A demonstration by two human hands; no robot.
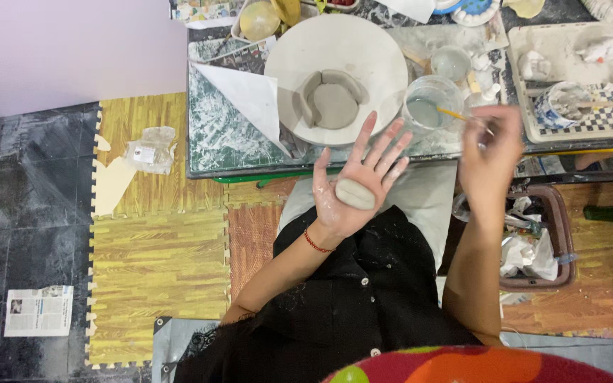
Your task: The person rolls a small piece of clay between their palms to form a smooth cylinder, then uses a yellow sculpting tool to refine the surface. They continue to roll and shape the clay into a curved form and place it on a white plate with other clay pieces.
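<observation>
The soft grey oval clay slab [355,193] lies loose on the flat-open left hand [355,186], just off the tabletop's near edge. Looks damp, light, easily dented, so support it underneath. The right hand [491,145] pinches a thin wooden brush [462,117] over the clear water cup [428,101].

Two hands [352,188], one clay slab [355,193], one brush [462,117], perhaps two glass jars [431,99] (cluttered table).

right hand [491,145] motion-blurred, its fingers' grip on the thin brush [455,113] unclear, trays cut off at top edge
</observation>
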